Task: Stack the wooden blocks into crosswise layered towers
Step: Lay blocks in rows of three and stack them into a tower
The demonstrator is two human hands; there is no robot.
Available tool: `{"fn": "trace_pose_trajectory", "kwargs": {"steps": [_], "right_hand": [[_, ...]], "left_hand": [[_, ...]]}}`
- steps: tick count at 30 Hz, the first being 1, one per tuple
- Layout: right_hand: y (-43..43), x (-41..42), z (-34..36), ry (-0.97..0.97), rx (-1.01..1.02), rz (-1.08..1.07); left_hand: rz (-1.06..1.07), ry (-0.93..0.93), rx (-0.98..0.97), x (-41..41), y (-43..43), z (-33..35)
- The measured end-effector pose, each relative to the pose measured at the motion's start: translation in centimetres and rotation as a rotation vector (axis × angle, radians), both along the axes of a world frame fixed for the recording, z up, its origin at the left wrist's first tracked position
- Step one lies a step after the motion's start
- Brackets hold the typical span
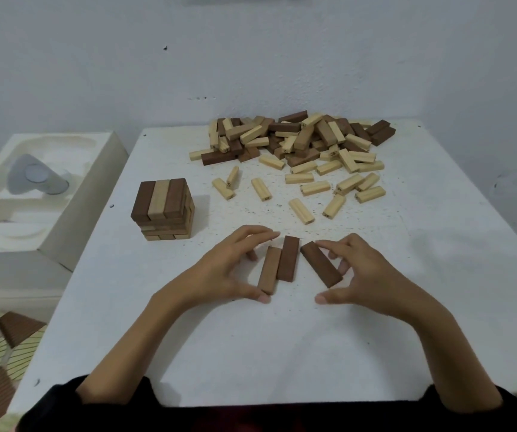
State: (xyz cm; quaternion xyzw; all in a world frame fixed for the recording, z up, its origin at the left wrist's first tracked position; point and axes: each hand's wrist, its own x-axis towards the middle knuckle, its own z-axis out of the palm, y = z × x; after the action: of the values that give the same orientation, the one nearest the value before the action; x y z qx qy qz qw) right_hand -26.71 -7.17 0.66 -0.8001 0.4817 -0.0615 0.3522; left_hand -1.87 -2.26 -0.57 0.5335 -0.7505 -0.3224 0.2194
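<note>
Flanking three blocks (288, 263) | left hand (223, 269) pinches lightest block (269, 271) | right hand (366, 272) grip apart (one tower (163, 210))

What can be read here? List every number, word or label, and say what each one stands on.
"28", probably: end of a pale block at the near edge of the pile.
"43", probably: end of a pale loose block, the one nearest the tower.
Dark printed numbers on other loose blocks: too small and blurred to read.
Nothing else bears text.
</note>
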Motion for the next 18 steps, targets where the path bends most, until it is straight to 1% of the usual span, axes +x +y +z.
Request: {"fn": "trace_pose_trajectory", "kwargs": {"steps": [2, 3, 5, 7, 9, 11, 14, 18], "right_hand": [[-0.1, 0.0, 0.6, 0.083, 0.037, 0.128], [-0.3, 0.0, 0.6, 0.082, 0.037, 0.156], [-0.7, 0.2, 0.4, -0.003, 0.025, 0.13], [-1.0, 0.4, -0.2, -0.12, 0.011, 0.045], [-0.9, 0.9, -0.9, -0.166, -0.04, -0.025], [-0.7, 1.4, -1.3, -0.136, -0.129, -0.054], [-0.9, 1.5, -1.8, -0.096, -0.232, -0.04], [-1.4, 1.1, -2.3, -0.078, -0.236, 0.062]], "left_hand": [[-0.002, -0.055, -0.018, -0.1, -0.6, -0.2], [0.001, -0.075, -0.021, -0.2, -0.8, -0.3], [0.013, -0.074, -0.017, -0.5, -1.2, -0.3], [0.019, -0.061, -0.028, -0.8, -1.5, -0.3], [0.028, -0.051, -0.033, -0.9, -1.5, -0.5], [0.038, -0.034, -0.028, -0.9, -1.3, -0.7], [0.044, -0.019, -0.029, -0.8, -1.1, -0.8], [0.057, -0.052, -0.039, -0.9, -1.4, -1.0]]}}
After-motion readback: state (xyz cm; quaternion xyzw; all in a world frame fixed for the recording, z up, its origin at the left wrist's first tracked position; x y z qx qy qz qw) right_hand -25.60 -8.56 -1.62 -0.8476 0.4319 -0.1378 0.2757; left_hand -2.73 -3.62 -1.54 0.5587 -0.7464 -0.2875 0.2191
